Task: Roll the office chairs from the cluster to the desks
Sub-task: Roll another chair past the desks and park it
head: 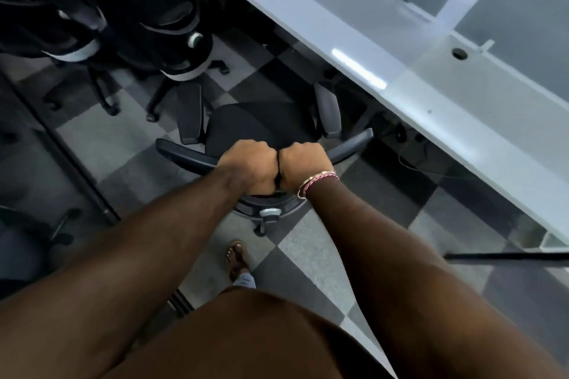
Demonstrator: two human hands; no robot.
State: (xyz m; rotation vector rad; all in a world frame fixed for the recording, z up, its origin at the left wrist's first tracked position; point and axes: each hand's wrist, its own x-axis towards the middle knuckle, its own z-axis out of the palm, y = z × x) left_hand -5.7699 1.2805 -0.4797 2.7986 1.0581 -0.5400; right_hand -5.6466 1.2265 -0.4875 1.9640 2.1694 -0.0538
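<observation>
Head view. The left hand (250, 165) and right hand (303, 165) sit knuckle to knuckle, fingers curled tight over the top edge of the backrest of a black office chair (246, 126) at frame centre — its seat and grey armrests face the twelve o'clock direction. The white desk (415, 77) runs diagonally from twelve to four o'clock, the chair's right armrest near its edge. The cluster of chairs (147, 18) stands at ten to eleven o'clock. Bracelets (317, 183) circle the right wrist; a sandalled foot (237, 258) rests on the checkered carpet (295, 249) at six o'clock.
</observation>
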